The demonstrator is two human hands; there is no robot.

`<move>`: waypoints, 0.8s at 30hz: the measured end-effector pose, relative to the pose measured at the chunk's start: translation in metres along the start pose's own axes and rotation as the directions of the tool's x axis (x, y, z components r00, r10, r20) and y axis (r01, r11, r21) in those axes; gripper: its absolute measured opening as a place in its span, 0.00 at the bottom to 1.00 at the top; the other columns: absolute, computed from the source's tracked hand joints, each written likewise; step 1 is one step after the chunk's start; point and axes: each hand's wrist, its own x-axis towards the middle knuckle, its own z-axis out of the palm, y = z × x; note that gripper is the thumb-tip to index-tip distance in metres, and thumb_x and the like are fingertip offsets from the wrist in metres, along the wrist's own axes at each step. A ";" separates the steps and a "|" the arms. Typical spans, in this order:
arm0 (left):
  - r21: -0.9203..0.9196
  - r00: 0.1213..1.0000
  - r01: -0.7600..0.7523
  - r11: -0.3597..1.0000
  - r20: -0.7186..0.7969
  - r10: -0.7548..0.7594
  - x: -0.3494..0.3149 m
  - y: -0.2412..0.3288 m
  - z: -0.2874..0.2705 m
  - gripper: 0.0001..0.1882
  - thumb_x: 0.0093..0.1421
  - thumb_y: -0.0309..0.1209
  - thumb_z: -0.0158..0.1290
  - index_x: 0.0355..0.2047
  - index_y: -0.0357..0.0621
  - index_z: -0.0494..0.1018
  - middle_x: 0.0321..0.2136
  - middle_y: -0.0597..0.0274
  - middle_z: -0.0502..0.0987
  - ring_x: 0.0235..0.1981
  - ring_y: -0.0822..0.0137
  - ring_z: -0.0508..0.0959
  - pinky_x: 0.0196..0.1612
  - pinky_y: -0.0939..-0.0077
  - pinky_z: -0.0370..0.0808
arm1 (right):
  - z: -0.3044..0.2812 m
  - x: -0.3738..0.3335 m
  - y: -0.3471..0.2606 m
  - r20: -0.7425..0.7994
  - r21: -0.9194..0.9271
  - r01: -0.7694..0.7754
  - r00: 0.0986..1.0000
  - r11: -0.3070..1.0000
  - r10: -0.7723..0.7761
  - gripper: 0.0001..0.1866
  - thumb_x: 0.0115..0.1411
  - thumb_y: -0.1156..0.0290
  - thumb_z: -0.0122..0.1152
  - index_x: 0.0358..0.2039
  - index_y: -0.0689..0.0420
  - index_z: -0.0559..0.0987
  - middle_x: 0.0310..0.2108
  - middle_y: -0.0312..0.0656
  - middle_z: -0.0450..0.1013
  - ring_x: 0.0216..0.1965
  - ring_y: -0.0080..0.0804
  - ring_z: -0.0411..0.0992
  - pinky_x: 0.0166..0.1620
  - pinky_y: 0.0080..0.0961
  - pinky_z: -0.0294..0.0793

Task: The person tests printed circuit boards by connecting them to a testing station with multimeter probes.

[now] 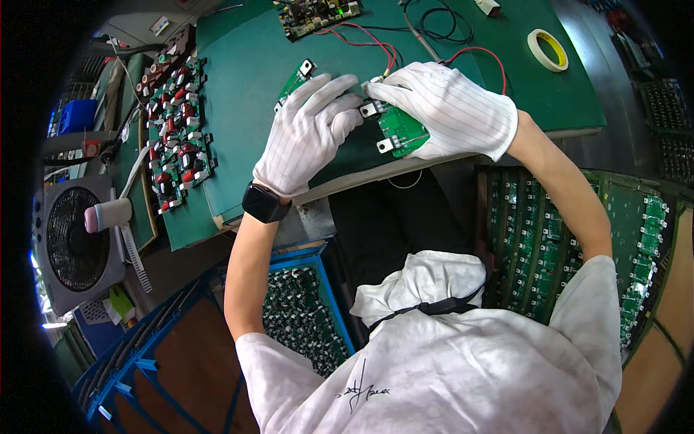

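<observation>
My right hand (452, 108), in a white striped glove, is closed over the right side of a green circuit board (401, 129). White-tabbed black parts stick out from the board's left edge. My left hand (307, 134), gloved alike, has its fingers stretched and slightly apart, their tips beside that edge; whether they touch it is hard to tell. A second green circuit board (293, 81) lies just past my left fingers, partly covered by them. Red wires (390, 52) with metal ends reach close to my right fingertips. A thin probe (421, 36) runs down behind my right hand.
A larger populated board (318, 16) sits at the far edge of the green mat (238, 123). Rows of assembled boards (177, 137) stand at left, beside a fan (76, 239). A tape roll (547, 50) lies at right. Board-filled trays (336, 293) are below the table.
</observation>
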 end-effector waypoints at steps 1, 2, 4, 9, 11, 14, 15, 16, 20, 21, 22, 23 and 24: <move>0.001 1.000 0.000 1.000 -0.002 0.000 0.000 0.001 0.001 0.05 0.59 0.30 0.58 0.36 0.54 0.78 0.53 0.71 0.80 0.60 0.59 0.75 0.62 0.60 0.75 | -0.001 -0.001 0.000 0.001 0.014 -0.006 1.000 1.000 0.006 0.42 0.53 0.48 0.73 0.60 0.66 0.74 0.47 0.53 0.76 0.45 0.46 0.78 0.51 0.37 0.78; 0.010 1.000 -0.014 1.000 -0.020 0.014 0.000 0.002 0.001 0.06 0.59 0.29 0.58 0.37 0.53 0.78 0.53 0.71 0.80 0.60 0.59 0.75 0.62 0.60 0.75 | -0.001 -0.002 0.000 0.003 0.028 -0.013 1.000 1.000 0.013 0.42 0.53 0.48 0.74 0.60 0.66 0.74 0.47 0.53 0.76 0.45 0.46 0.78 0.51 0.37 0.78; 0.020 0.999 -0.026 0.999 -0.040 0.027 -0.001 0.003 0.003 0.07 0.58 0.29 0.59 0.37 0.53 0.77 0.53 0.71 0.80 0.60 0.58 0.75 0.62 0.60 0.75 | -0.002 -0.002 -0.004 0.004 0.029 -0.031 1.000 0.999 0.031 0.43 0.53 0.47 0.74 0.60 0.66 0.74 0.46 0.53 0.76 0.45 0.47 0.78 0.51 0.36 0.78; 0.001 0.992 0.000 1.000 -0.127 0.000 -0.001 0.007 0.008 0.07 0.58 0.30 0.60 0.37 0.51 0.77 0.53 0.70 0.80 0.58 0.57 0.77 0.61 0.61 0.75 | 0.001 -0.004 -0.012 0.022 0.060 -0.096 0.995 0.994 0.095 0.43 0.54 0.46 0.74 0.59 0.66 0.74 0.45 0.54 0.76 0.44 0.48 0.78 0.50 0.37 0.78; -0.017 0.989 0.024 1.000 -0.144 -0.027 0.001 0.008 0.015 0.07 0.58 0.30 0.60 0.37 0.51 0.77 0.54 0.69 0.80 0.58 0.57 0.77 0.61 0.60 0.76 | 0.004 -0.005 -0.011 -0.025 0.087 -0.084 0.996 0.993 0.086 0.42 0.55 0.44 0.73 0.58 0.65 0.74 0.44 0.54 0.76 0.43 0.48 0.77 0.48 0.37 0.78; -0.055 0.983 0.045 0.997 -0.173 -0.054 -0.002 0.008 0.024 0.07 0.58 0.31 0.61 0.37 0.51 0.77 0.54 0.67 0.79 0.57 0.55 0.77 0.59 0.60 0.77 | 0.003 -0.009 -0.014 0.020 0.114 -0.116 0.993 0.987 0.115 0.42 0.54 0.44 0.73 0.58 0.65 0.74 0.44 0.53 0.75 0.44 0.47 0.77 0.47 0.38 0.78; -0.075 0.981 0.044 0.996 -0.184 -0.057 -0.003 0.007 0.026 0.06 0.59 0.31 0.60 0.37 0.51 0.77 0.55 0.66 0.79 0.56 0.55 0.77 0.59 0.60 0.77 | 0.003 -0.009 -0.015 0.020 0.113 -0.116 0.993 0.987 0.114 0.42 0.54 0.44 0.73 0.58 0.65 0.74 0.44 0.53 0.75 0.44 0.47 0.77 0.47 0.38 0.78; -0.078 0.981 0.042 0.996 -0.184 -0.056 -0.003 0.007 0.026 0.06 0.59 0.31 0.60 0.37 0.51 0.77 0.55 0.66 0.79 0.56 0.55 0.77 0.59 0.60 0.77 | 0.002 -0.010 -0.016 0.007 0.121 -0.114 0.993 0.986 0.114 0.42 0.54 0.44 0.74 0.58 0.65 0.74 0.44 0.53 0.75 0.44 0.47 0.77 0.47 0.38 0.78; -0.074 0.977 0.009 0.997 -0.212 -0.024 -0.003 0.006 0.026 0.07 0.57 0.31 0.61 0.36 0.52 0.76 0.55 0.66 0.79 0.56 0.55 0.77 0.58 0.60 0.78 | -0.001 -0.009 -0.018 -0.001 0.113 -0.107 0.994 0.988 0.108 0.42 0.53 0.47 0.75 0.58 0.65 0.74 0.45 0.52 0.75 0.44 0.47 0.77 0.48 0.38 0.78; -0.070 0.976 -0.006 0.998 -0.218 -0.010 -0.004 0.006 0.026 0.07 0.57 0.30 0.61 0.36 0.52 0.76 0.55 0.66 0.79 0.56 0.55 0.77 0.58 0.60 0.78 | -0.001 -0.009 -0.019 0.001 0.115 -0.107 0.994 0.988 0.108 0.42 0.53 0.47 0.75 0.58 0.65 0.74 0.45 0.52 0.75 0.44 0.47 0.77 0.48 0.38 0.78; -0.071 0.976 -0.004 0.997 -0.219 -0.012 -0.003 0.006 0.026 0.07 0.57 0.30 0.61 0.36 0.52 0.76 0.55 0.66 0.79 0.56 0.55 0.77 0.58 0.60 0.78 | -0.002 -0.009 -0.020 -0.025 0.090 -0.102 0.994 0.991 0.104 0.43 0.52 0.48 0.76 0.59 0.66 0.74 0.45 0.52 0.75 0.45 0.47 0.77 0.49 0.38 0.78; -0.068 0.975 -0.016 0.998 -0.224 0.000 -0.002 0.006 0.026 0.07 0.56 0.30 0.61 0.35 0.51 0.76 0.54 0.66 0.79 0.56 0.55 0.77 0.59 0.60 0.78 | -0.002 -0.009 -0.022 -0.050 0.066 -0.097 0.994 0.993 0.100 0.43 0.51 0.49 0.77 0.59 0.66 0.74 0.45 0.52 0.75 0.45 0.47 0.77 0.49 0.38 0.77; -0.065 0.973 -0.028 0.997 -0.229 0.012 -0.002 0.006 0.025 0.08 0.55 0.29 0.62 0.34 0.51 0.75 0.54 0.65 0.80 0.56 0.55 0.77 0.59 0.59 0.78 | -0.001 -0.009 -0.025 -0.048 0.068 -0.095 0.994 0.993 0.099 0.43 0.51 0.49 0.77 0.59 0.66 0.74 0.45 0.52 0.75 0.45 0.47 0.77 0.49 0.38 0.77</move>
